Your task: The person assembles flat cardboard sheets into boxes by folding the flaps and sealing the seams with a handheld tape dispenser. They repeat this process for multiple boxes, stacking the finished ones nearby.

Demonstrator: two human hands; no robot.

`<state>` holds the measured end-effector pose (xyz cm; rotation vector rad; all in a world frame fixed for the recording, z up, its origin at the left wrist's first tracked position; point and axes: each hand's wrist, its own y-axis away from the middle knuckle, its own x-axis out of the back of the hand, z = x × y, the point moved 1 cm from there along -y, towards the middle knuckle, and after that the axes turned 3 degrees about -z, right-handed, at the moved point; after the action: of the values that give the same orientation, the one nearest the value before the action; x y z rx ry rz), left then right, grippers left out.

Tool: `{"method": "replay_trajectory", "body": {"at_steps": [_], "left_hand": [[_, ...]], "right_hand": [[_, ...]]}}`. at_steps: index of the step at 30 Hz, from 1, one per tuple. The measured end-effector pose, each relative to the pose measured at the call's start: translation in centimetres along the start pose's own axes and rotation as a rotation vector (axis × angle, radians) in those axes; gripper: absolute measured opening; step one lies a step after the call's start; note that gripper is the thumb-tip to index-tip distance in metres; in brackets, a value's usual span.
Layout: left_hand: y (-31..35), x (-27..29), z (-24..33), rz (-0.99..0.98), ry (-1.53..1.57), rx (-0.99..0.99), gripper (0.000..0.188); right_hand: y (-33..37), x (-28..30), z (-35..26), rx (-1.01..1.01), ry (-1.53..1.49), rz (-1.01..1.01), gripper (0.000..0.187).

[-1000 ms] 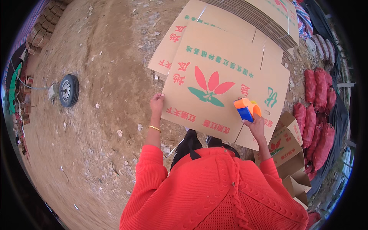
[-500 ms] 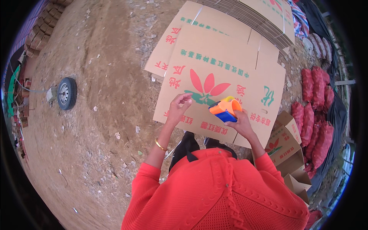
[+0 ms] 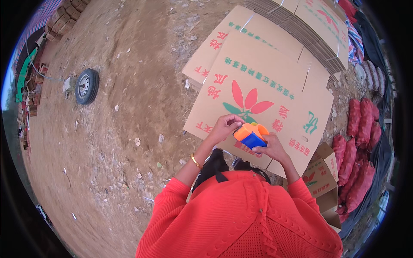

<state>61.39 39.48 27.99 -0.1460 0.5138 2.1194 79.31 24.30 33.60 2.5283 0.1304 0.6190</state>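
My right hand [image 3: 274, 148] is closed round an orange and blue tape dispenser [image 3: 253, 140], holding it above a flattened cardboard carton [image 3: 275, 84]. A little yellow shows at the dispenser's far side. At its left end, my left hand [image 3: 226, 128] has thumb and forefinger pinched together against the dispenser's edge. What those fingertips hold, if anything, is too small to make out. The flat carton bears a red and green leaf print and lies on top of other flat cartons.
A strapped stack of flat cartons [image 3: 312, 32] stands at the far right. Nearer on the right are an opened carton [image 3: 320, 176] and red mesh sacks [image 3: 360, 185]. A wheel [image 3: 87, 86] rests on the dirt ground [image 3: 107, 150] to the left.
My left hand has moved right to the dispenser, its fingers closing at the edge. The dispenser has turned slightly in my right hand. The whole view has shifted.
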Motion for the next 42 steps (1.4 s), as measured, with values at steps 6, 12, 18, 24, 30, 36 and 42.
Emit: {"method": "replay_trajectory", "body": {"at_steps": [6, 12, 18, 24, 30, 36, 42], "left_hand": [[0.1, 1.6, -2.1, 0.083, 0.046, 0.036, 0.005], [-0.3, 2.5, -2.6, 0.308, -0.047, 0.042, 0.004], [-1.4, 6.9, -2.3, 0.507, -0.114, 0.003, 0.004], [-2.8, 17.8, -2.4, 0.810, -0.073, -0.021, 0.009], [-4.4, 22.9, -5.3, 0.812, -0.314, 0.093, 0.009], [-5.5, 24.1, -8.4, 0.815, -0.348, 0.100, 0.012], [-5.6, 25.1, -10.0, 0.798, -0.309, 0.083, 0.013]], "right_hand": [[-1.0, -0.1, -1.9, -0.065, -0.142, -0.059, 0.041], [-2.9, -1.0, -1.9, -0.050, -0.165, -0.020, 0.040], [-5.7, -0.3, -3.7, -0.159, -0.161, -0.045, 0.042], [-7.5, 1.3, -5.2, -0.216, -0.159, -0.095, 0.042], [-9.4, 1.1, -5.7, -0.262, -0.143, -0.110, 0.044], [-10.4, 0.8, -6.1, -0.326, -0.156, -0.140, 0.045], [-11.1, 0.3, -5.7, -0.341, -0.174, -0.153, 0.045]]}}
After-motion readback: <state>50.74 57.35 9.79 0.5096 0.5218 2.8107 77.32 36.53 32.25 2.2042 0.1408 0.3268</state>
